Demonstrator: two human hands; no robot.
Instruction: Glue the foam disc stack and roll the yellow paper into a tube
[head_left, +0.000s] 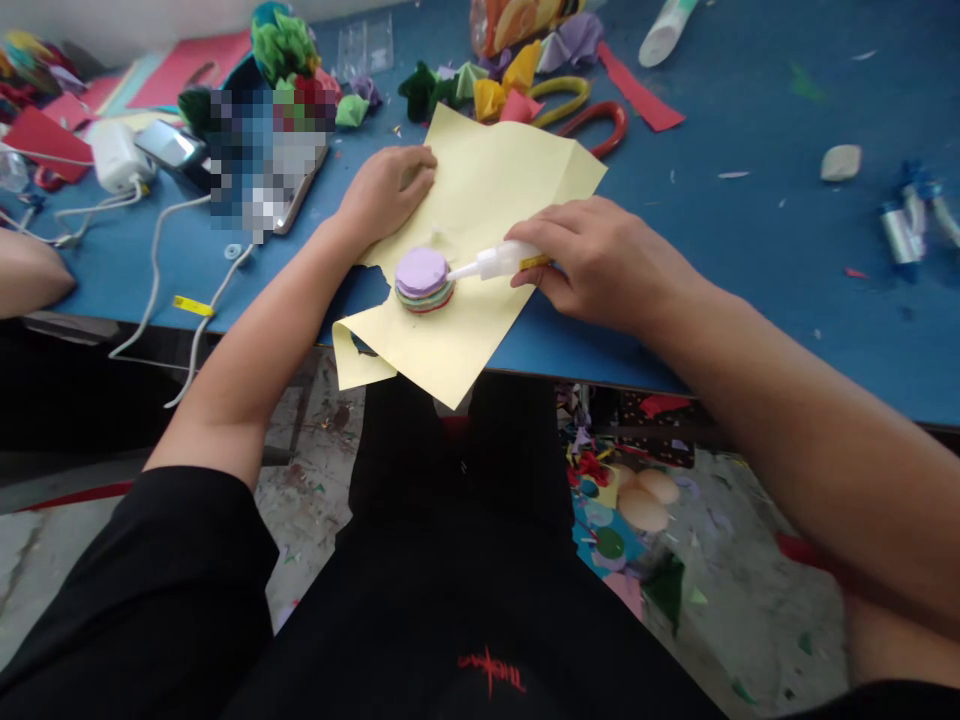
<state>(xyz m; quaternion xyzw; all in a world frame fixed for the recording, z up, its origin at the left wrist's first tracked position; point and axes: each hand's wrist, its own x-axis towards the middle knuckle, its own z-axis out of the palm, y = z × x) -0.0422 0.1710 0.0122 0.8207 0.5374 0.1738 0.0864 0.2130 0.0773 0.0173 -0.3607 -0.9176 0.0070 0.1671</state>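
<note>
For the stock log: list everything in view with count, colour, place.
Table: 1, blue, centre.
Sheet: 1, pale yellow, on table.
Disc stack: 1, purple top, on sheet.
Bottle: 1, white, beside stack.
Scissor loops: 2, yellow and red, far side.
Paper strip: 1, red, far side.
Folded papers: many, mixed, far side.
Packet: 1, orange, far side.
Tube: 1, white, far side.
Adapter: 1, white, left.
Cables: several, white, left.
Lump: 1, cream, right.
Round objects: several, tan, floor.
Scraps: many, mixed, floor.
Another person's forearm: 1, left.
Left hand: 1, on sheet.
Right hand: 1, holding bottle.
</note>
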